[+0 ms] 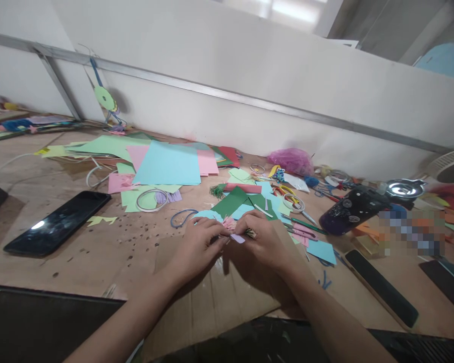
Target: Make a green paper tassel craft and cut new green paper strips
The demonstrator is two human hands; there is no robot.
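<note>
While the left hand (pixel 201 243) pinches its fingers nearly closed at a small, fringed pink paper piece (pixel 228 223), the right hand (pixel 260 238) curls its fingers closed beside a small pale lilac paper strip (pixel 237 238); whether they grip it is unclear. Both papers are between the hands, above a flat brown cardboard sheet (pixel 208 302). Beyond lie dark green paper (pixel 232 200) and large light blue sheets (pixel 168 164) on the brown wooden table (pixel 109 252).
</note>
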